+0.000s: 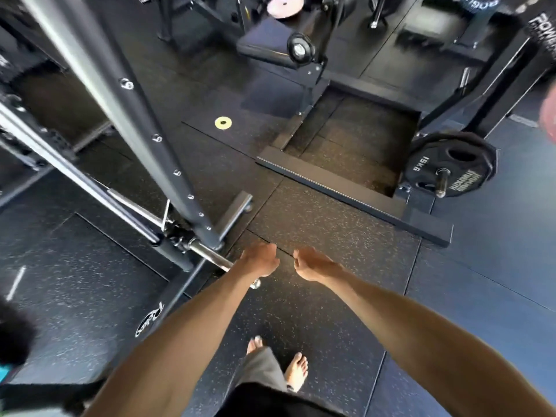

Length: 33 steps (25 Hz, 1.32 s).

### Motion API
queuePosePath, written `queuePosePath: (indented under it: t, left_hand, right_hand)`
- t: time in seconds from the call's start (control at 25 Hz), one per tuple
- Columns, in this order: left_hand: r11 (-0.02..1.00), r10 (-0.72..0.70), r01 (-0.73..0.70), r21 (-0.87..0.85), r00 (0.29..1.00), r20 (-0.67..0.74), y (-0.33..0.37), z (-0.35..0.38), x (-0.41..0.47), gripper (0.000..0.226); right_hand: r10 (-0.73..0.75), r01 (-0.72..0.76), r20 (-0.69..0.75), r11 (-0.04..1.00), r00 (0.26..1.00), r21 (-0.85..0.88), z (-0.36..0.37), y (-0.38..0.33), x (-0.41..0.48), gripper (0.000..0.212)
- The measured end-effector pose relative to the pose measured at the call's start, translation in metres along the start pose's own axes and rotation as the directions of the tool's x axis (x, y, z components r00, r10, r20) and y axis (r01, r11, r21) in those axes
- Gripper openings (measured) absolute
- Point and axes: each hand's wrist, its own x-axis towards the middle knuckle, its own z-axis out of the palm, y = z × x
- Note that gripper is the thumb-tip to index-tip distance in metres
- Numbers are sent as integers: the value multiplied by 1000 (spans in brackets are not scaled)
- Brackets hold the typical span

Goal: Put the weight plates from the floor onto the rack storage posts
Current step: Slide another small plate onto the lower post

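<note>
My left hand point(261, 260) and my right hand point(313, 266) are stretched out side by side over the black rubber floor, fingers relaxed and holding nothing. A black 15 kg weight plate point(451, 162) hangs on a storage post point(442, 183) of the rack at the right. A small yellow plate point(223, 122) lies flat on the floor further ahead. A chrome bar sleeve point(210, 255) sticks out from the rack at the left, just under my left wrist. A small black plate point(301, 51) sits on a post by the bench at the back.
A grey rack upright point(126, 115) slants across the left. The right rack's base frame point(355, 200) lies across the floor ahead. A bench point(270, 49) stands behind. My bare feet point(296, 371) are on the mat below. A pink plate point(285, 6) shows far back.
</note>
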Motion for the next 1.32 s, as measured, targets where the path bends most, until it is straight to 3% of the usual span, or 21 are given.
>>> queuePosePath:
  t: [0.2, 0.4, 0.68, 0.92, 1.08, 1.32]
  left_hand:
    - [998, -65, 61, 35, 990, 122, -4, -17, 91, 37]
    - [994, -110, 106, 29, 976, 187, -25, -88, 198, 40]
    - [993, -117, 119, 3, 972, 203, -72, -201, 330, 37]
    - [964, -264, 267, 5, 947, 183, -133, -282, 438, 39]
    - [918, -360, 384, -99, 911, 200, -168, -352, 508, 36]
    - [859, -422, 452, -242, 891, 168, -221, -443, 605, 35]
  right_hand:
    - [20, -6, 123, 994, 992, -111, -42, 48, 86, 20]
    - [-4, 32, 154, 983, 988, -182, -135, 59, 198, 22]
    - [-86, 118, 166, 974, 982, -191, -236, 21, 353, 21]
    - [-175, 243, 266, 937, 948, -249, -302, -11, 501, 14]
    - [-249, 351, 348, 897, 904, -270, -371, -47, 597, 29]
    - [-317, 443, 392, 849, 864, -289, -453, -109, 722, 30]
